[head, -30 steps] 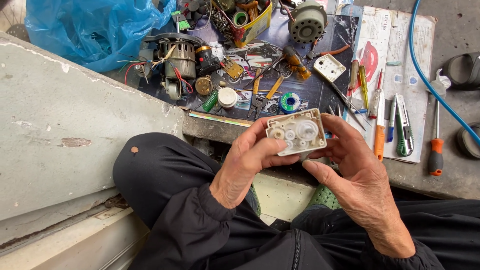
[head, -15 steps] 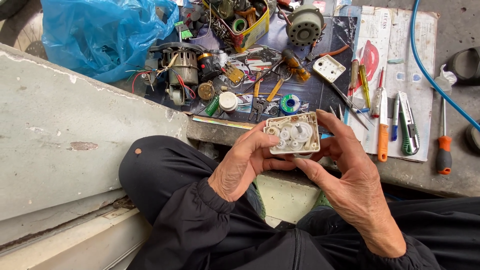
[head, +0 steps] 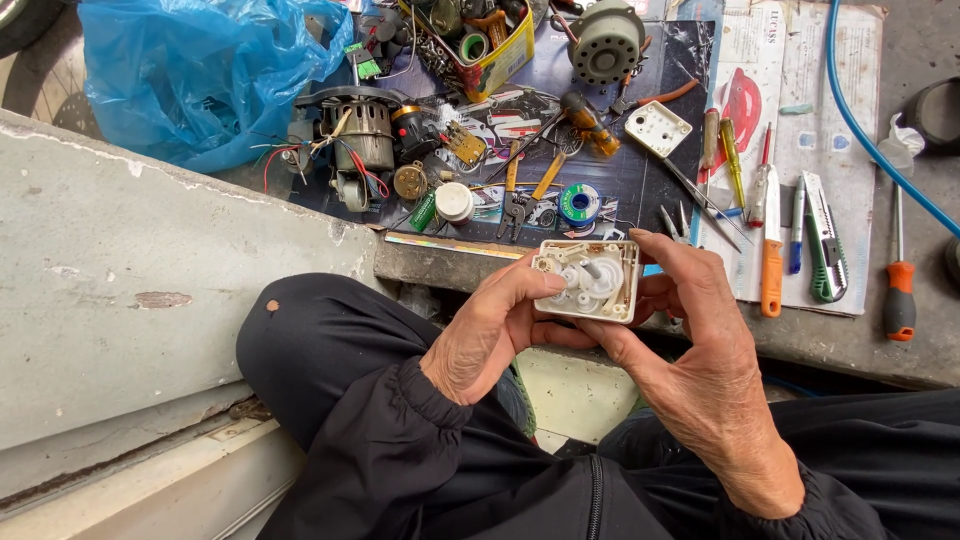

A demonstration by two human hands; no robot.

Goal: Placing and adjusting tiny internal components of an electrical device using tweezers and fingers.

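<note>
Small open gear box between left hand and right hand, over the lap. Beyond it, pliers and solder spool on a mat. Motor further left, plastic bag behind. Screwdrivers to the right.

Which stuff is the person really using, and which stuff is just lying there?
In use: left hand, right hand, both holding the small white gear box.

Lying about: blue plastic bag, pliers, solder spool, orange screwdriver, green utility knife.
</note>
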